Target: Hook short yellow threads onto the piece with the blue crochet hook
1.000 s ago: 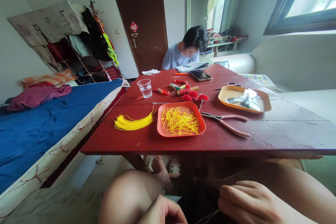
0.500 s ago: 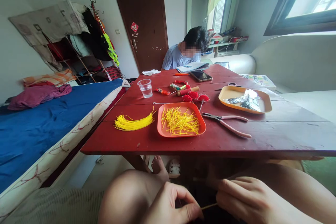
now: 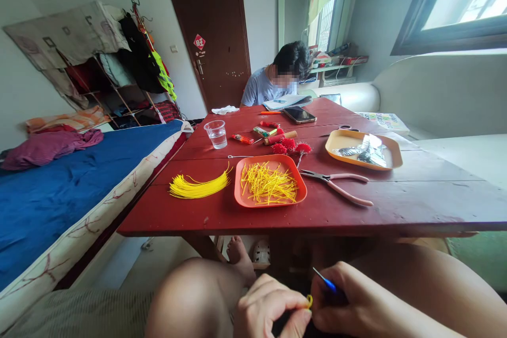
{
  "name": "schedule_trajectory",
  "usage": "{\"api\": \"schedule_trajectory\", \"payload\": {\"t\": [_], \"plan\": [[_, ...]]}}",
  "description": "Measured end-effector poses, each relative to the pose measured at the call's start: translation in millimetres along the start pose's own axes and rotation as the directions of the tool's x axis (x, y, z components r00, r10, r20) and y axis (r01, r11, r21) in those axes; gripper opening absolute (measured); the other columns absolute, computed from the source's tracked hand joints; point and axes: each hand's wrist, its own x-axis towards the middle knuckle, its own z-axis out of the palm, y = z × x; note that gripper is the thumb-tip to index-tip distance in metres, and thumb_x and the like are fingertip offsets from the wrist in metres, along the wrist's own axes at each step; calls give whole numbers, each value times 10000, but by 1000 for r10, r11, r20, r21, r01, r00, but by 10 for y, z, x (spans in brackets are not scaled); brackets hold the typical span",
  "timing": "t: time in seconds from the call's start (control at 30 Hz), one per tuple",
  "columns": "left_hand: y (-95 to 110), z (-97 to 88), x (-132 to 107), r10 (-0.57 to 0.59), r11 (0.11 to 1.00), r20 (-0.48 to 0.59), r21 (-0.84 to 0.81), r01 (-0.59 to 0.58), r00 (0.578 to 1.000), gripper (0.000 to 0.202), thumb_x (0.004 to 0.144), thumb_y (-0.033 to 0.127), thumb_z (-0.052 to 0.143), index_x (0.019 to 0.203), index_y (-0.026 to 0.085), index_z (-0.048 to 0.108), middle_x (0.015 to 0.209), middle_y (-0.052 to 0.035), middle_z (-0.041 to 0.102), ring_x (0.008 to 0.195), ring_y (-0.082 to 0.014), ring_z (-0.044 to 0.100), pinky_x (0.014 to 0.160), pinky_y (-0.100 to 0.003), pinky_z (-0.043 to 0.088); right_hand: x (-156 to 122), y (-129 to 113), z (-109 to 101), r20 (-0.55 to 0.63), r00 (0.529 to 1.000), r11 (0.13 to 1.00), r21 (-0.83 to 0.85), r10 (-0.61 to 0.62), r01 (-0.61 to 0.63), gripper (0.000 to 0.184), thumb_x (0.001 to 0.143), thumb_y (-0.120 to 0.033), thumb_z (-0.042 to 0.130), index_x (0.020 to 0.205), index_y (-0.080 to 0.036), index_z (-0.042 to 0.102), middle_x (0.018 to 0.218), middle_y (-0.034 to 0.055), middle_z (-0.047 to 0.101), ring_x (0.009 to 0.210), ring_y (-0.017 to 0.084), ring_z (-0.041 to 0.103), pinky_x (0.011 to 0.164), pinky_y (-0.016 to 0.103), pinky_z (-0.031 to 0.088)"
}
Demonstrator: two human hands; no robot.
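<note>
Left hand [image 3: 269,311]: I see its fingertips pinching a yellow loop [image 3: 308,301], below the table [image 3: 396,206] edge.
Right hand [image 3: 356,306]: fingers closed around a blue tool [image 3: 325,281], touching the loop.

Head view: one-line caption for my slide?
Below a red table, left hand pinches a yellow strand while right hand holds a blue-tipped tool.

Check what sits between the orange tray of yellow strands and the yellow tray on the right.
Head view: pink-handled pliers lie on the red table between the orange tray and the yellow tray, jaws toward the orange one. Nothing else there.
</note>
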Motion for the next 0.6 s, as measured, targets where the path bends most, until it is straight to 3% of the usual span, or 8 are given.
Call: {"api": "schedule_trajectory", "payload": {"t": [0.1, 0.27, 0.43, 0.6], "plan": [[-31, -39, 49, 259, 963, 28, 64, -260, 965, 133, 849, 208, 563, 802, 145, 670, 603, -52, 689, 543, -135, 569, 519, -209, 467, -34, -68, -24, 61, 987, 983, 103, 146, -152, 113, 565, -252, 613, 620, -187, 539, 489, -96, 393, 460, 69, 287, 422, 193, 218], [1, -72, 134, 468, 864, 35, 188, -466, 883, 251, 907, 214, 468, 735, 145, 637, 508, -13, 631, 467, -114, 519, 472, -223, 436, -43, -77, -31, 176, 962, 936, 250, 208, -248, 203, 503, -292, 682, 589, -178, 537, 429, -104, 399, 397, 38, 274, 379, 179, 167], [-4, 33, 161, 609, 742, -52, 390, -546, 791, 331, 885, 74, 432, 597, 156, 574, 413, 33, 519, 417, -103, 429, 440, -245, 363, -29, -25, -3, 228, 948, 865, 404, 221, -299, 212, 468, -237, 711, 561, -172, 531, 396, -107, 424, 357, 22, 293, 348, 161, 154], [-130, 121, 132, 732, 588, 35, 473, -656, 681, 394, 860, 27, 424, 506, 178, 513, 386, 70, 396, 388, -87, 360, 459, -232, 359, -10, 60, 25, 310, 932, 820, 474, 186, -321, 218, 468, -222, 735, 523, -166, 531, 344, -122, 394, 296, 9, 219, 307, 178, 83]]}}
